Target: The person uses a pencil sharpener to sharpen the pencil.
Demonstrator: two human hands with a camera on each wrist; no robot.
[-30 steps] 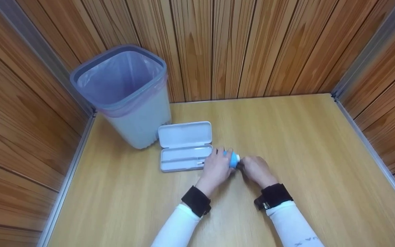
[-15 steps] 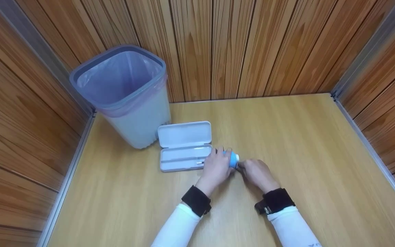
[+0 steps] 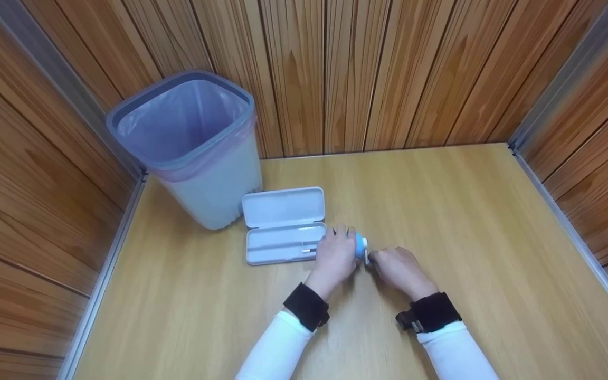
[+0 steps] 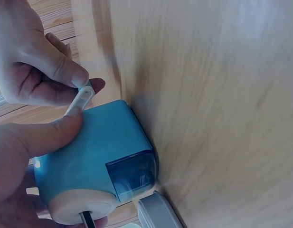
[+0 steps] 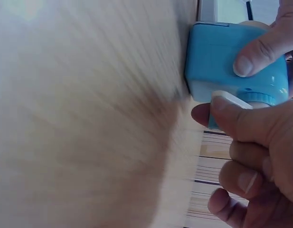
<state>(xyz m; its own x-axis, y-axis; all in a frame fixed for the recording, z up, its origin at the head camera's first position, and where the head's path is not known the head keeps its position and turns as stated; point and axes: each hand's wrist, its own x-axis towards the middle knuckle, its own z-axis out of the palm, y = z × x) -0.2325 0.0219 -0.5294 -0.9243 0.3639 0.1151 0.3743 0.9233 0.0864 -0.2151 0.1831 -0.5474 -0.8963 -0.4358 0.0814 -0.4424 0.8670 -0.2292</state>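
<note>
One table [image 3: 452, 200] carries an open case [image 3: 284, 207] and, just beside it, a rounded blue pencil sharpener [image 4: 108, 137] gripped by the left hand [image 3: 334, 257], with translucent drawer [image 4: 131, 172], white crank [image 4: 81, 99] pinched by the right hand [image 3: 398, 268], and an unreadably small mark [image 4: 143, 180].

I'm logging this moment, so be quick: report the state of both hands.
Left hand: closed around the blue pencil sharpener.
Right hand: closed, pinching the sharpener's white crank handle.
</note>
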